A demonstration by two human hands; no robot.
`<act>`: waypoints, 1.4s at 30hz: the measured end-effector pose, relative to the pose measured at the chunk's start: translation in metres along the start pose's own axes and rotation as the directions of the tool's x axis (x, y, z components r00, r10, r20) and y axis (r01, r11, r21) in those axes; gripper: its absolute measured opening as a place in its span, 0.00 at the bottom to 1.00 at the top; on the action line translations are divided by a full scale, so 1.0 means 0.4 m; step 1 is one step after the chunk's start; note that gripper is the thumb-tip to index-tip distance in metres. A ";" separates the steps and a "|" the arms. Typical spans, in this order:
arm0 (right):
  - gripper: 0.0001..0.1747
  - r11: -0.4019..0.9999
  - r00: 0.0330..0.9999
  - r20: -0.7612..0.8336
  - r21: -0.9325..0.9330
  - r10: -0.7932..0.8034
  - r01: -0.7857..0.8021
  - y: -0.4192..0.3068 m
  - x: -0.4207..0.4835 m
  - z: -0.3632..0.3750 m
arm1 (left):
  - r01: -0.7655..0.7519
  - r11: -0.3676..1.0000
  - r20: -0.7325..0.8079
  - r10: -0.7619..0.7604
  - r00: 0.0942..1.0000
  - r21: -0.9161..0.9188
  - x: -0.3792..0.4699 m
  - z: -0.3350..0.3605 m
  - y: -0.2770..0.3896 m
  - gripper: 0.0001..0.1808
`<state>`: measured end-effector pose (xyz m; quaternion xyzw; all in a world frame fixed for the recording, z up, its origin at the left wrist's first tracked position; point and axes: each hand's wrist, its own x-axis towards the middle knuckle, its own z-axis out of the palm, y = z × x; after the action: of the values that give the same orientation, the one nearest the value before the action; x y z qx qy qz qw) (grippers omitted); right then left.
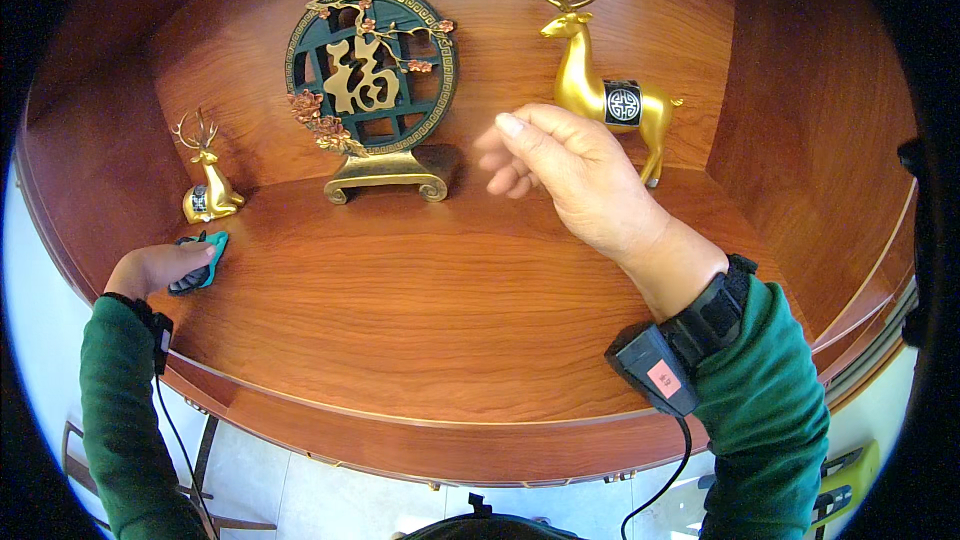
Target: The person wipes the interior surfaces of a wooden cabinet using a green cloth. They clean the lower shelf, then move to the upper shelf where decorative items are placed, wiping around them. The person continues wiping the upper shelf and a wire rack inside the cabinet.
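Note:
My left hand (pixel 159 268) is at the left side of the wooden shelf (pixel 420 292), gripping a bunched teal and dark grey cloth (pixel 214 253) that lies against the surface. Just behind it sits a small golden reclining deer figurine (pixel 217 184) with antlers. My right hand (pixel 570 172) is raised over the shelf, fingers loosely curled, and nothing shows in it. Beyond that hand stands a larger golden deer figurine (pixel 577 82), its lower front hidden by the hand. Between the deer is a round dark green openwork ornament (pixel 367 75) with flowers and a gold character on a scrolled base (pixel 386 176).
Wooden side walls (pixel 795 127) and a back panel (pixel 495 22) enclose the shelf. Its front edge (pixel 420 420) curves across the lower view. Black devices on both wrists trail cables, the right one (pixel 652 371) bearing a label. Below are a tiled floor and a chair (pixel 240 523).

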<state>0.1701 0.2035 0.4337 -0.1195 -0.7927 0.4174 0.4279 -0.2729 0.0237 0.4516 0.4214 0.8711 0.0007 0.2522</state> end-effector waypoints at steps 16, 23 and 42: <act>0.20 1.000 1.000 -0.009 -0.028 -0.011 0.010 -0.007 -0.014 -0.005 | -0.848 0.375 0.315 0.809 0.496 0.374 -0.194 0.308 0.712 0.50; 0.20 1.000 1.000 0.013 -0.022 -0.022 0.022 -0.007 -0.016 -0.006 | -0.838 0.434 0.305 0.791 0.530 0.330 -0.130 0.231 0.539 0.46; 0.20 1.000 1.000 0.024 -0.020 -0.004 0.004 -0.001 -0.016 0.002 | -0.424 0.889 0.044 0.423 0.905 0.173 -0.077 0.102 0.171 0.48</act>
<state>0.1736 0.1992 0.4301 -0.1170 -0.8021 0.4101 0.4180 -0.1888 0.0366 0.4443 0.6219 0.7542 -0.0237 0.2094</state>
